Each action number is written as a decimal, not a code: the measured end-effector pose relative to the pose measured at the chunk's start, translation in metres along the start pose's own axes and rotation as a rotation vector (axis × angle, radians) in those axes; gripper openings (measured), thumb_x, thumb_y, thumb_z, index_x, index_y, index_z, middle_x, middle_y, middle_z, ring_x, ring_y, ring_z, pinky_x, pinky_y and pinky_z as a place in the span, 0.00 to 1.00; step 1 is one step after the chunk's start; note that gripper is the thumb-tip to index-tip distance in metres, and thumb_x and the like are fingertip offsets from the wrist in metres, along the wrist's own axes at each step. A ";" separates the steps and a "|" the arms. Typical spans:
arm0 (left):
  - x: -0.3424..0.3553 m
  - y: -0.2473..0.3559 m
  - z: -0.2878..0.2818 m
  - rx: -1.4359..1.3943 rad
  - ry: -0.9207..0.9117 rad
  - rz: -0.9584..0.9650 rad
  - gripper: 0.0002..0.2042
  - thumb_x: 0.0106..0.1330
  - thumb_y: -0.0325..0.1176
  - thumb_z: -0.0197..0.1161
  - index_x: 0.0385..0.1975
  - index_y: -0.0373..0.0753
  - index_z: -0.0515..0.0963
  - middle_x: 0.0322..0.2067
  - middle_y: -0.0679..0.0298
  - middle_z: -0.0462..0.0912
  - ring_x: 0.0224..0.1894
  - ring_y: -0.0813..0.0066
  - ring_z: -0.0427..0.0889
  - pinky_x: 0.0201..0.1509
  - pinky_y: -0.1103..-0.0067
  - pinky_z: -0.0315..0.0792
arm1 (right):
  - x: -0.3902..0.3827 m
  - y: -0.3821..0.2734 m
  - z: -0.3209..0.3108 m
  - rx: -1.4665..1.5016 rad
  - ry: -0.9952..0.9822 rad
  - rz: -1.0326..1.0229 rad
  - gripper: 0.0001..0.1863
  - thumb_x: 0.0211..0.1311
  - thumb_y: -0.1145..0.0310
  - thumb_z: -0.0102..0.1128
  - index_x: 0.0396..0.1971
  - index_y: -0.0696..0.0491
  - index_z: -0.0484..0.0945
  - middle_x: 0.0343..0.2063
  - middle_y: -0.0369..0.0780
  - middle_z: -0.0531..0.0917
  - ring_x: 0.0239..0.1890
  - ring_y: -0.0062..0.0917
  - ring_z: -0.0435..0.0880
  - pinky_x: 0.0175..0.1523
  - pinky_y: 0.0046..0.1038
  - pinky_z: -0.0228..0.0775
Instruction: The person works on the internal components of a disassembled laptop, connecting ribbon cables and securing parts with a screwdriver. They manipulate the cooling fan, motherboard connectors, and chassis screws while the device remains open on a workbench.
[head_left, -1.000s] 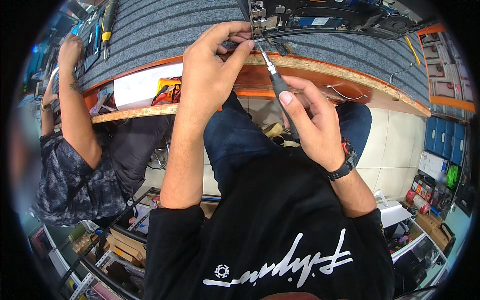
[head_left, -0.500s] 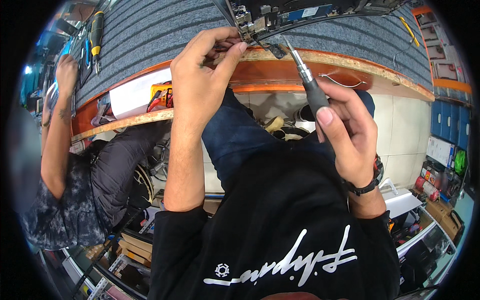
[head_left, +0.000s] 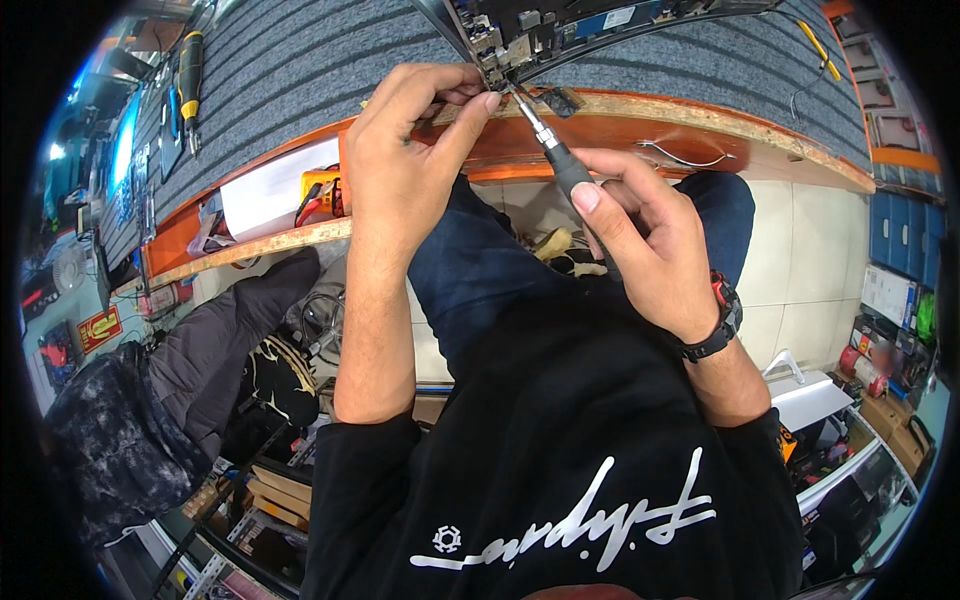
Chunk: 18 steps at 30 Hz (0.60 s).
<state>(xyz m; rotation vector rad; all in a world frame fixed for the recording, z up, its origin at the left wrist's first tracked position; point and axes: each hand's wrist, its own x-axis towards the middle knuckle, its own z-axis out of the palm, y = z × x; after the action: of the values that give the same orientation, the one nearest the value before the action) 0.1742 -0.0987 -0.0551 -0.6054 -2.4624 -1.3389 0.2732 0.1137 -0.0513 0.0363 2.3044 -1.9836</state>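
Note:
An opened laptop with bare circuit parts lies at the top, its near left corner toward me. My left hand is at that corner, thumb and curled fingers closed on it by the small metal parts. In my right hand is a screwdriver with a black handle and a silver shaft, slanting up and left. Its tip reaches the laptop's corner beside my left thumb; the exact contact point is too small to make out. A small dark piece sticks out over the bench edge near the shaft.
A grey striped mat covers the bench, with a yellow-and-black screwdriver at left and a yellow tool at right. Below the wooden edge, an open drawer holds white paper and a yellow meter. Another person's dark-clad leg is at left.
My right hand has moved left, bringing the screwdriver's tip to the laptop's corner. My left hand stays about where it was. The other person's arm at left has gone out of view.

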 end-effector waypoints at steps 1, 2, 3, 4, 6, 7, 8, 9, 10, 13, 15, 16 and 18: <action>0.000 0.000 0.000 0.004 0.002 0.000 0.10 0.65 0.27 0.77 0.43 0.34 0.87 0.40 0.65 0.87 0.41 0.79 0.83 0.47 0.82 0.73 | 0.000 0.001 0.001 0.010 0.004 -0.002 0.18 0.78 0.61 0.65 0.57 0.57 0.81 0.21 0.34 0.84 0.24 0.13 0.78 0.33 0.21 0.69; -0.001 -0.001 0.000 0.004 0.003 0.003 0.10 0.65 0.27 0.77 0.43 0.34 0.87 0.40 0.65 0.87 0.41 0.79 0.83 0.47 0.82 0.73 | 0.001 0.002 0.001 0.021 0.007 -0.003 0.18 0.78 0.61 0.65 0.57 0.57 0.81 0.21 0.34 0.84 0.24 0.13 0.78 0.33 0.21 0.69; -0.001 -0.001 0.001 0.005 0.003 0.005 0.10 0.65 0.27 0.77 0.43 0.34 0.87 0.40 0.65 0.87 0.41 0.79 0.83 0.47 0.82 0.73 | 0.001 0.002 0.000 0.021 0.002 -0.003 0.18 0.78 0.61 0.65 0.57 0.57 0.81 0.21 0.34 0.84 0.24 0.13 0.78 0.33 0.21 0.69; -0.001 -0.001 0.001 0.006 0.003 0.008 0.10 0.65 0.27 0.77 0.43 0.34 0.87 0.40 0.65 0.87 0.41 0.79 0.83 0.47 0.82 0.73 | 0.001 0.001 0.000 0.022 -0.003 -0.002 0.18 0.78 0.61 0.65 0.57 0.57 0.81 0.21 0.34 0.84 0.24 0.13 0.78 0.33 0.21 0.69; -0.001 -0.001 0.001 0.005 0.001 0.005 0.10 0.65 0.27 0.77 0.43 0.34 0.87 0.40 0.65 0.87 0.42 0.79 0.83 0.47 0.82 0.73 | 0.001 0.000 -0.001 0.020 -0.011 -0.001 0.18 0.78 0.61 0.65 0.57 0.57 0.81 0.21 0.34 0.84 0.24 0.13 0.78 0.33 0.21 0.68; 0.000 -0.001 0.001 0.003 0.000 0.005 0.10 0.65 0.27 0.78 0.43 0.34 0.87 0.40 0.65 0.87 0.42 0.79 0.83 0.47 0.82 0.73 | 0.000 0.000 -0.001 0.016 -0.011 0.001 0.18 0.78 0.61 0.65 0.57 0.57 0.81 0.21 0.34 0.84 0.24 0.13 0.78 0.33 0.21 0.68; 0.000 -0.001 0.002 0.001 0.001 0.008 0.10 0.65 0.27 0.77 0.43 0.34 0.87 0.40 0.65 0.87 0.42 0.79 0.83 0.47 0.81 0.73 | 0.000 -0.001 -0.001 0.012 -0.011 0.003 0.18 0.78 0.61 0.65 0.57 0.57 0.81 0.21 0.34 0.84 0.24 0.13 0.78 0.33 0.21 0.68; 0.000 -0.002 0.002 -0.001 0.003 0.012 0.10 0.65 0.26 0.77 0.43 0.34 0.86 0.40 0.65 0.87 0.42 0.79 0.83 0.47 0.81 0.73 | 0.000 -0.001 0.000 0.024 -0.011 0.006 0.18 0.78 0.61 0.65 0.57 0.57 0.81 0.21 0.34 0.84 0.24 0.12 0.78 0.33 0.21 0.68; -0.001 -0.001 0.002 -0.001 0.005 0.014 0.10 0.64 0.26 0.77 0.43 0.34 0.86 0.40 0.65 0.87 0.42 0.79 0.83 0.47 0.81 0.73 | 0.001 -0.001 0.001 0.038 -0.012 0.009 0.18 0.78 0.61 0.65 0.57 0.57 0.81 0.20 0.34 0.83 0.24 0.12 0.77 0.32 0.21 0.68; -0.001 0.000 0.001 -0.002 0.008 0.029 0.10 0.64 0.26 0.77 0.43 0.33 0.86 0.40 0.64 0.87 0.42 0.78 0.83 0.47 0.81 0.73 | 0.001 -0.001 0.001 0.061 -0.022 0.004 0.18 0.79 0.61 0.64 0.58 0.57 0.81 0.20 0.33 0.82 0.24 0.12 0.77 0.32 0.21 0.68; -0.001 -0.001 0.002 -0.001 0.013 0.031 0.11 0.64 0.25 0.77 0.43 0.33 0.86 0.41 0.64 0.87 0.42 0.78 0.83 0.47 0.81 0.73 | 0.001 -0.001 0.000 0.106 -0.040 0.018 0.18 0.80 0.60 0.63 0.58 0.57 0.80 0.21 0.32 0.82 0.24 0.11 0.76 0.33 0.20 0.67; -0.001 -0.002 0.002 -0.001 0.013 0.032 0.11 0.64 0.25 0.77 0.43 0.33 0.86 0.41 0.64 0.87 0.42 0.78 0.82 0.47 0.81 0.73 | 0.002 -0.001 0.000 0.147 -0.053 0.036 0.18 0.80 0.60 0.62 0.58 0.57 0.80 0.22 0.31 0.82 0.24 0.11 0.76 0.33 0.19 0.67; -0.001 -0.002 0.002 0.007 0.018 0.033 0.11 0.64 0.25 0.78 0.43 0.33 0.86 0.41 0.64 0.87 0.41 0.79 0.82 0.47 0.81 0.73 | 0.003 -0.002 -0.002 0.255 -0.079 0.077 0.18 0.81 0.60 0.61 0.59 0.57 0.80 0.23 0.30 0.81 0.25 0.10 0.75 0.32 0.18 0.66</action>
<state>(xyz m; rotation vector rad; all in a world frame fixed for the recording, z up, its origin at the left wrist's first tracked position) 0.1743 -0.0984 -0.0586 -0.6269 -2.4310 -1.3174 0.2701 0.1148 -0.0495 0.0632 1.9603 -2.1828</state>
